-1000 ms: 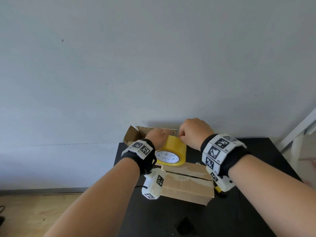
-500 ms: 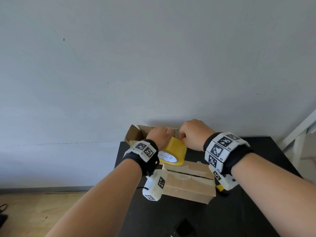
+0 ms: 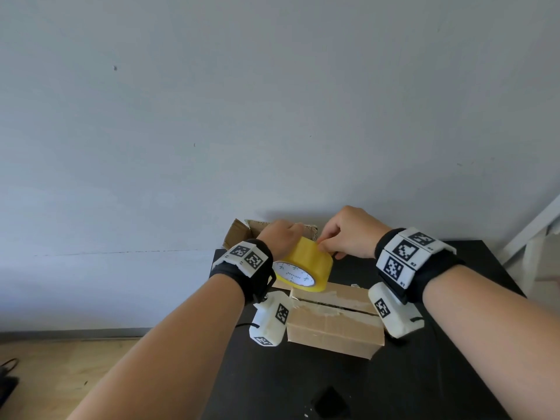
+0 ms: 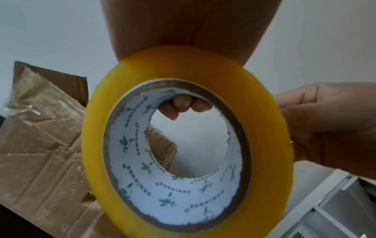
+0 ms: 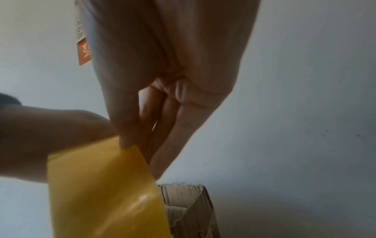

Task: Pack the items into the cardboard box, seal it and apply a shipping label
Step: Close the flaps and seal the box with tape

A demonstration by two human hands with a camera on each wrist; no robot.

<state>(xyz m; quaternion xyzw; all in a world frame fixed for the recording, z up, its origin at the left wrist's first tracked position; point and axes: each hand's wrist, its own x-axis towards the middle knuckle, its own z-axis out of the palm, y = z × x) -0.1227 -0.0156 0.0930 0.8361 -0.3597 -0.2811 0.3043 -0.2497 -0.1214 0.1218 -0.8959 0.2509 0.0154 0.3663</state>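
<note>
A roll of yellow packing tape [image 3: 306, 265] with a white printed core hangs above the far end of a closed cardboard box [image 3: 333, 325] on the black table [image 3: 454, 374]. My left hand [image 3: 281, 237] grips the roll from the top, and in the left wrist view its fingertips [image 4: 183, 104] curl through the core of the tape roll [image 4: 187, 145]. My right hand [image 3: 348, 234] pinches the tape's outer layer at the roll's upper right rim. In the right wrist view, thumb and fingers [image 5: 130, 140] meet on the yellow tape [image 5: 105, 185]. The box's top flaps meet along a seam with old tape residue.
A second, open cardboard box [image 3: 242, 234] stands behind the hands against the grey wall; its torn flap [image 5: 189, 209] shows under the right hand. A white frame [image 3: 539, 225] stands at the table's right. A small black object [image 3: 328, 404] lies near the table's front edge.
The roll has tilted so more of its yellow band faces me. My right fingers have shifted onto the roll's upper rim. Both hands stay over the box's far end.
</note>
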